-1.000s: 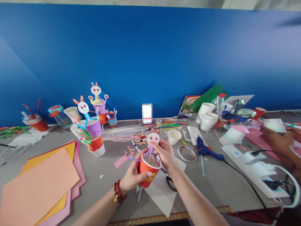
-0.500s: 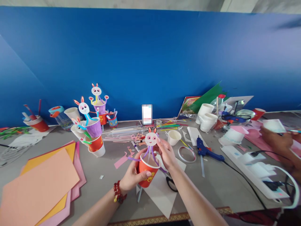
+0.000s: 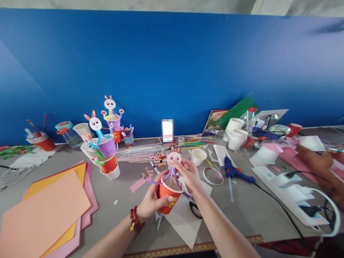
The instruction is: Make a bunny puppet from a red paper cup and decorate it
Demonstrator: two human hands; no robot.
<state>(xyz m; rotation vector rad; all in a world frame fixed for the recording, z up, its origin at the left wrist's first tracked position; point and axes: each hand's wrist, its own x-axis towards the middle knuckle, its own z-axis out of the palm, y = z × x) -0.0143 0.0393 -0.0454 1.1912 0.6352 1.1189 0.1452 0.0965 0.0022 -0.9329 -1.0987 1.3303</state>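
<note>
My left hand [image 3: 154, 200] is wrapped round a red paper cup [image 3: 170, 197] with yellow lettering, tilted a little. Purple pipe cleaners [image 3: 172, 175] rise out of the cup's mouth and carry a white paper rabbit head [image 3: 173, 158] with pink ears. My right hand [image 3: 189, 175] pinches the rabbit head at its right side, the thumb lying over its lower face. A clear stick [image 3: 159, 222] pokes out under the cup. Below lie a sheet of white paper [image 3: 185, 222] and black-handled scissors [image 3: 195, 210], partly hidden by my right forearm.
Finished rabbit cups [image 3: 106, 147] stand at left behind coloured paper sheets [image 3: 45, 211]. On the right are a blue glue gun [image 3: 238, 171], a tape roll [image 3: 213, 176], a power strip [image 3: 290, 199] and another person's hand [image 3: 317, 161]. A white cup [image 3: 199, 157] stands behind my hands.
My right thumb has shifted from the rabbit head's right edge onto the front of its face. The head sits slightly lower. My left hand keeps hold of the cup.
</note>
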